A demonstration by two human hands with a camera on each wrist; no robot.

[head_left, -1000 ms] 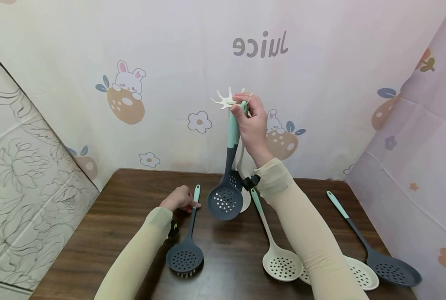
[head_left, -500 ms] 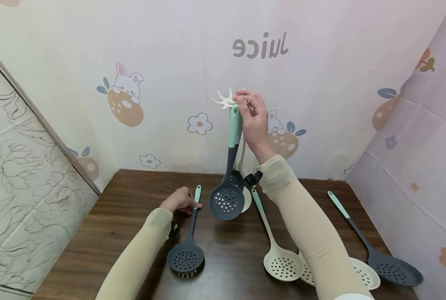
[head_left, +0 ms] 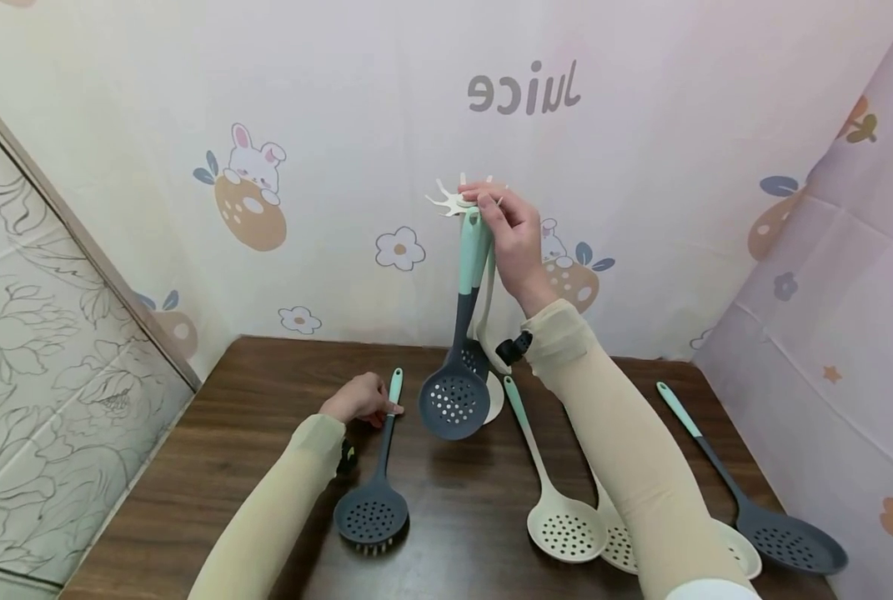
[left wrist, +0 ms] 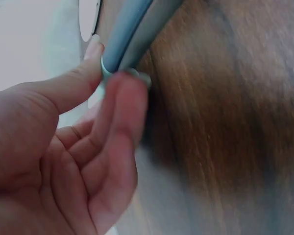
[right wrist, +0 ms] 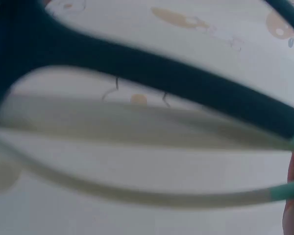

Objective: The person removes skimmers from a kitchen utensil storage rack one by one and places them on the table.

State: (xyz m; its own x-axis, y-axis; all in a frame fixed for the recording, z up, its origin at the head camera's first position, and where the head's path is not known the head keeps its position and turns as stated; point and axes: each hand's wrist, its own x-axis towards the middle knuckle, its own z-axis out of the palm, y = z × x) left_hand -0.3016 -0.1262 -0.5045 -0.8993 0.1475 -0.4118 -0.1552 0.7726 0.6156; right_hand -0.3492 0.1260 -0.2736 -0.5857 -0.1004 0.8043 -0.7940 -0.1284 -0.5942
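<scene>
My left hand (head_left: 359, 400) pinches the mint handle of a dark grey skimmer (head_left: 371, 510), whose round perforated head is low over the wooden table. The left wrist view shows thumb and finger at the handle's joint with the dark shaft (left wrist: 127, 34). At the back, my right hand (head_left: 517, 242) holds the top of a cream utensil rack (head_left: 449, 200) with radiating hooks. A dark skimmer (head_left: 454, 404) hangs from it by its handle hole. Another dark perforated utensil (head_left: 474, 357) and a cream utensil (head_left: 494, 398) hang behind. The exact finger contact on the rack is partly hidden.
On the table's right lie a cream skimmer (head_left: 566, 529), another cream perforated utensil (head_left: 620, 548) partly under the right forearm, a cream head (head_left: 742, 550) and a dark slotted turner (head_left: 787, 540). A printed curtain (head_left: 341, 150) closes the back.
My right thumb has slid up and back off the hanging skimmer's handle end, and the wrist has shifted slightly right. The left hand stays on its skimmer.
</scene>
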